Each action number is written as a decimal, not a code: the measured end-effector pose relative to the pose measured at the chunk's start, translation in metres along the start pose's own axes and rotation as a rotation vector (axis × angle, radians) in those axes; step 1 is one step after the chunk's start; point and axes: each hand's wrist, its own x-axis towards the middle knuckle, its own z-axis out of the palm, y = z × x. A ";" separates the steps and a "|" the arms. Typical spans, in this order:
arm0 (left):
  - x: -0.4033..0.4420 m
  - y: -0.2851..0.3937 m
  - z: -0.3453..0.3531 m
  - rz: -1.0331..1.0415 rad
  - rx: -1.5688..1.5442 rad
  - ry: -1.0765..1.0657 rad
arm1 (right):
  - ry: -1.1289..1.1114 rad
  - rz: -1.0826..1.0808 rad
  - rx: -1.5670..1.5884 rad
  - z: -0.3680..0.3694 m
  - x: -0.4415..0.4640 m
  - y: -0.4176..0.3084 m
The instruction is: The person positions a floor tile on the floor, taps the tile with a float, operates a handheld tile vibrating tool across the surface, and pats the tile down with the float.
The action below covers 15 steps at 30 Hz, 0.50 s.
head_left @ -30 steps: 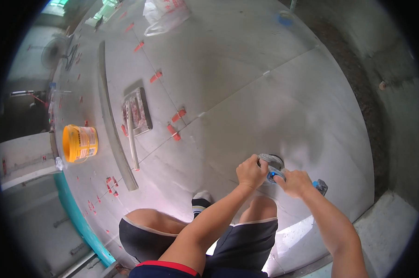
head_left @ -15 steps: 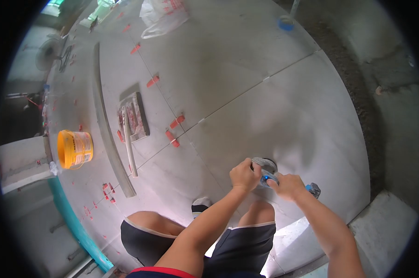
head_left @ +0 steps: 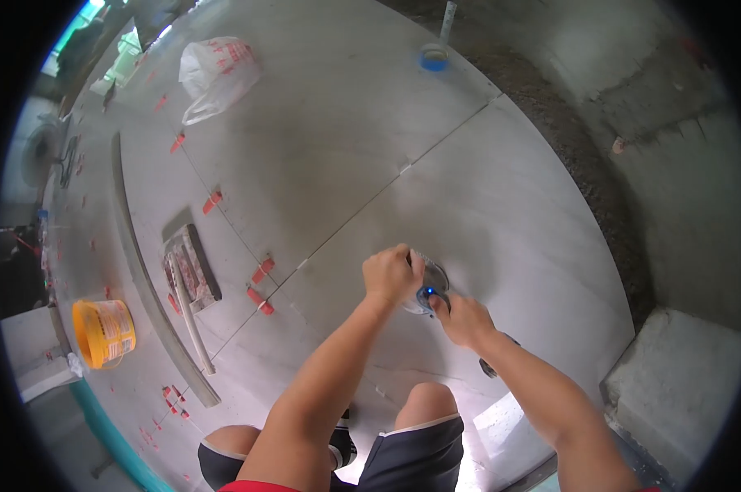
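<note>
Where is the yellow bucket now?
In the head view, the yellow bucket is at the far left, on the tiled floor, beside the lower part of the long grey bar and left of it.

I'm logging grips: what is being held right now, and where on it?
A power tool: left hand at its front end, right hand around its body behind the blue light.
</note>
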 end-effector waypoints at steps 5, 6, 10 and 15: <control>0.046 0.002 -0.003 0.047 0.015 -0.015 | 0.060 0.024 0.114 -0.017 0.023 -0.017; 0.056 0.005 -0.004 0.060 0.017 -0.019 | 0.064 0.046 0.128 -0.021 0.029 -0.020; 0.084 0.016 0.000 0.101 0.095 -0.131 | 0.149 0.112 0.277 -0.002 0.049 -0.003; 0.065 -0.017 0.045 0.088 -0.062 0.055 | 0.188 0.139 0.418 -0.014 -0.023 0.035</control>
